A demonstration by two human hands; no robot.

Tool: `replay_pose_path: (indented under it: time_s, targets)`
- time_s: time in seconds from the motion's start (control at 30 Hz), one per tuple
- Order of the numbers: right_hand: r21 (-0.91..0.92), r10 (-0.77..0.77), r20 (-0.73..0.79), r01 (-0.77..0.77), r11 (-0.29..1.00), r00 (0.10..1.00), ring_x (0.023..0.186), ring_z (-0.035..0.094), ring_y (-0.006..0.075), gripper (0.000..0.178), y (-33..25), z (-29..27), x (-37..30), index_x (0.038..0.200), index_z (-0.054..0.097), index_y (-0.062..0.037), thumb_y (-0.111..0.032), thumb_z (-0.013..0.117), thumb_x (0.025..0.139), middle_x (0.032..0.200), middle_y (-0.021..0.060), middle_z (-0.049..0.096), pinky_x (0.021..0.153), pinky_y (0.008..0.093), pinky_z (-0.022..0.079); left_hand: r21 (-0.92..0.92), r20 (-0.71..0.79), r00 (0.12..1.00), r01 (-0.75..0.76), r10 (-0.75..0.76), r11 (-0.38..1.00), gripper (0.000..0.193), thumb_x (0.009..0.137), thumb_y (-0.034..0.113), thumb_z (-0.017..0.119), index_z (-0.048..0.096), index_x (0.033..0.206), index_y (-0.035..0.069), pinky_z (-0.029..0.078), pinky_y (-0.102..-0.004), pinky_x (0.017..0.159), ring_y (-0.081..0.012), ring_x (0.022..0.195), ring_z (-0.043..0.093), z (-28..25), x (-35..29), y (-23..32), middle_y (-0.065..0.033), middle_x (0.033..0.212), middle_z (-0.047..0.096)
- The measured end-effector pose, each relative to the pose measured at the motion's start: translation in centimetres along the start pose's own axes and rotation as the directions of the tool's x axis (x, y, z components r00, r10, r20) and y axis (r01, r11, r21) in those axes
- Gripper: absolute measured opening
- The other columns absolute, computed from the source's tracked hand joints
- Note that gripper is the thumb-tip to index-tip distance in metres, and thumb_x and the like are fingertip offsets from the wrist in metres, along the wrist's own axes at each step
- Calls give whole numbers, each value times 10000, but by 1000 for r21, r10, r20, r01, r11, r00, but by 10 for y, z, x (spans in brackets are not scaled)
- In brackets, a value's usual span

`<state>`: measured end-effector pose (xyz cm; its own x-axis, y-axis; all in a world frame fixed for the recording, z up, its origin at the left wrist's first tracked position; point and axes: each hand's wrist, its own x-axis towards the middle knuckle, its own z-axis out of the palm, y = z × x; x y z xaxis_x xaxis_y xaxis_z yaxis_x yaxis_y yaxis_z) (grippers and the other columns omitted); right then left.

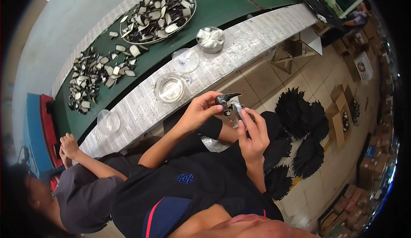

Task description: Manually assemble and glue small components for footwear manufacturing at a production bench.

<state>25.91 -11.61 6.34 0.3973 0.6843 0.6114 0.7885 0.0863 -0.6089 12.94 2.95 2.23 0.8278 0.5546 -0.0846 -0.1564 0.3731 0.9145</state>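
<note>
My left hand (206, 110) is closed on a glossy black curved piece (221, 100) with a pointed end, held in front of my body past the bench's near edge. My right hand (254, 136) is beside it, thumb and fingers pinching a small white wad (236, 106), possibly cloth or cotton. The wad is close to the pale inner side of the black piece; whether they touch I cannot tell. On the bench, a round clear dish (169, 100) is nearest my left hand. Farther off, a metal bowl (212, 49) holds white wads.
A round tray (195, 7) heaped with black-and-white pieces stands on the green surface (227, 2), near a loose pile (85, 77) of them. A clear tub (108, 121) is on the left. A co-worker's hands (69, 147) are beyond it. Black bundles (295, 114) cover floor tiles at right.
</note>
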Motion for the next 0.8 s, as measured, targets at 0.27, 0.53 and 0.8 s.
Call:
replay_pose_path:
  time_s: [0.27,0.53,0.8]
  targets:
    - [-99,-149,76,157,983,986,800,651,279,321,-3,11,-8,1071,671,3,14,714,753,1061,159,605,943,510,461,-47,-20,1000,-7,6,999,328,926,60,599,511,1233,-14,522,-291,850,-131,953,613,3,-15,-5,-58,1085,623]
    - [-92,-128,113,139,986,985,749,660,249,321,-6,15,-9,1071,672,2,11,717,753,1056,151,612,973,498,442,-93,-42,999,1,-5,996,290,938,13,549,503,1221,-31,532,-276,819,-128,940,618,4,-12,-8,-84,1067,629]
    - [40,-68,97,64,997,993,748,676,249,295,-10,6,-8,1053,676,16,24,700,759,1072,162,626,825,370,536,-146,-10,1000,-3,2,989,310,944,35,551,493,1244,-18,539,-296,838,-140,967,615,-5,-10,-20,-83,1094,624]
